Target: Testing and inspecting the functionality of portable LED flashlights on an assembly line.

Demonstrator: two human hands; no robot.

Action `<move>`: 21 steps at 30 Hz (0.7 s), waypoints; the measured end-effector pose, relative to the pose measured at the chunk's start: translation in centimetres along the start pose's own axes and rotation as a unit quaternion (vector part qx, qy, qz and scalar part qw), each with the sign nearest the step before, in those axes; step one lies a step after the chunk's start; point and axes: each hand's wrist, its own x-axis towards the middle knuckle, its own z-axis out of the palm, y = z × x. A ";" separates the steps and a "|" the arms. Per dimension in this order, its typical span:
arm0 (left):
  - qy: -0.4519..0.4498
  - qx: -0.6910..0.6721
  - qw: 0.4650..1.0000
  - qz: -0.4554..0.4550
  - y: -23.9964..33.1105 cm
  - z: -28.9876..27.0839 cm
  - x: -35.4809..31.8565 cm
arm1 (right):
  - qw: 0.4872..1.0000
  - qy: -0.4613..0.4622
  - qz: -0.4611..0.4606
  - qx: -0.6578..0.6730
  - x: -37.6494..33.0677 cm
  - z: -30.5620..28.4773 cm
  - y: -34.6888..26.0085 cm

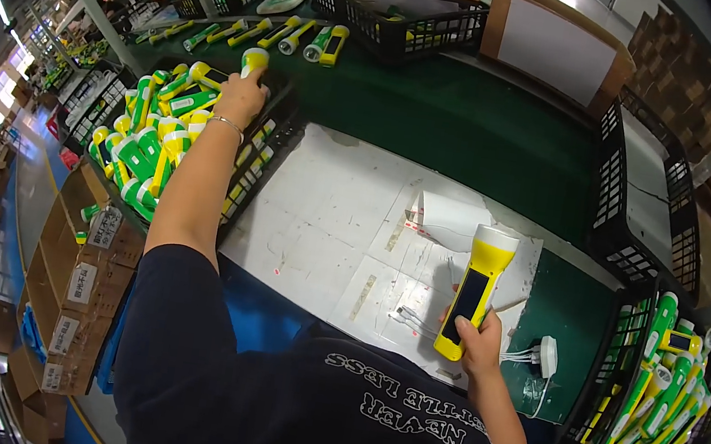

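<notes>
My right hand [481,341] grips a yellow flashlight [489,257] with a white head and a dark panel along its side. It is held tilted over the white work board [330,209], head pointing away from me. My left arm reaches out to the far left, where my left hand [242,101] is closed on another flashlight [255,59] with a yellow and white head; its body is mostly hidden by the hand. Below that hand a black crate [235,205] is heaped with green and yellow flashlights [148,147].
A white cylinder [452,216] lies on the board near white cables [414,319]. A white charger plug [547,356] rests to the right. Another crate [593,410] holds more flashlights [657,401]. Several flashlights [291,36] line the green bench's far side, beside a black basket [400,37].
</notes>
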 end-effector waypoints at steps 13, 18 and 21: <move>0.187 0.049 0.981 -0.010 3.0 -1.0 -2.8 | 0.987 0.095 0.022 -0.125 -0.1 -0.3 0.3; -0.363 -0.567 0.722 0.161 16.1 2.2 -17.7 | 0.912 0.181 -0.099 -0.355 2.6 0.4 -0.9; -0.572 -0.684 0.448 0.063 20.6 3.9 -26.0 | 0.825 0.144 -0.081 -0.540 1.9 2.4 -3.4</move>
